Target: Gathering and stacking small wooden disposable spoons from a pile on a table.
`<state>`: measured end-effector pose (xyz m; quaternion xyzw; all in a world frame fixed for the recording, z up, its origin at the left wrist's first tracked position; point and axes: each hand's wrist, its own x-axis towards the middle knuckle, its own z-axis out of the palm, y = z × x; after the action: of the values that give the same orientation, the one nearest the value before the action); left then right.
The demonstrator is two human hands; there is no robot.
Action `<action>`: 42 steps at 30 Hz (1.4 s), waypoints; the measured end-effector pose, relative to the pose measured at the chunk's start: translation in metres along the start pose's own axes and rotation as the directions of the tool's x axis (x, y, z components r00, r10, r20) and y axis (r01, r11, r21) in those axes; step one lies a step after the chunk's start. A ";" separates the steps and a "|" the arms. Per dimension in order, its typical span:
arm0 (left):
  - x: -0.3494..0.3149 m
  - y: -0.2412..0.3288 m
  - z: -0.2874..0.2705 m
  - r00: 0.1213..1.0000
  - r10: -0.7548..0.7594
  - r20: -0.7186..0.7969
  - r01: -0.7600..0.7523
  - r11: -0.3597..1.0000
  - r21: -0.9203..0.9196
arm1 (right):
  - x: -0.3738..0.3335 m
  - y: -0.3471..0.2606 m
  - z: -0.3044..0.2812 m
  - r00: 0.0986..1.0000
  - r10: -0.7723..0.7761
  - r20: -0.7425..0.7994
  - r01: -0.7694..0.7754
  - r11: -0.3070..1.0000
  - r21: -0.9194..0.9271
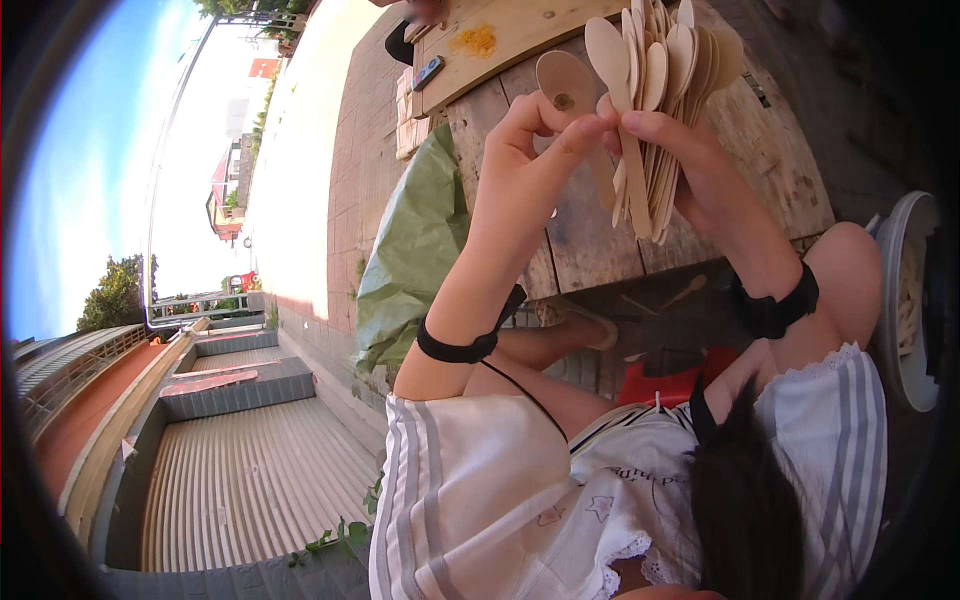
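Observation:
My left hand (pixel 520 150) pinches a single wooden spoon (pixel 562 72) between thumb and fingers. A dark round spot marks that spoon's bowl, and its handle slants down behind my fingertips. Right beside it, my right hand (pixel 700 165) is wrapped round a thick bundle of pale wooden spoons (pixel 655 75), bowls up and handles hanging down. The thumbs of both hands almost meet where the single spoon and the bundle come together. Both hands are above the near part of a worn wooden table (pixel 590 235). Black bands circle both wrists.
On the table's far side lies a board (pixel 510 30) with orange-yellow crumbs (pixel 473 41) and a small grey device (pixel 428 71). Green sheeting (pixel 415 250) hangs at the left. A pale bucket (pixel 886 310) holding light wooden pieces stands right. Loose spoons (pixel 685 290) lie below the table.

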<state>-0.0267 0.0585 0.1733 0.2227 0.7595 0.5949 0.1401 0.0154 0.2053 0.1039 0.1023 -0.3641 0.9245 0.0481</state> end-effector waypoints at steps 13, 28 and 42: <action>0.007 -0.005 -0.009 0.989 0.118 -0.084 -0.100 0.975 0.197 | -0.009 0.010 0.009 0.982 0.187 -0.004 -0.183 0.963 0.196; -0.002 -0.159 -0.127 0.968 -0.156 0.194 -0.170 0.156 0.973 | 0.012 0.028 -0.025 0.981 0.135 -0.141 -0.054 0.880 0.472; -0.006 -0.096 -0.078 0.973 -0.227 -0.032 0.214 0.853 0.477 | 0.014 0.012 -0.025 0.957 0.134 -0.258 -0.061 0.960 0.273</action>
<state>-0.0751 -0.0292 0.0998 0.1693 0.9010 0.3667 0.1580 -0.0041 0.2140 0.0813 -0.0393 -0.2330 0.9710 0.0378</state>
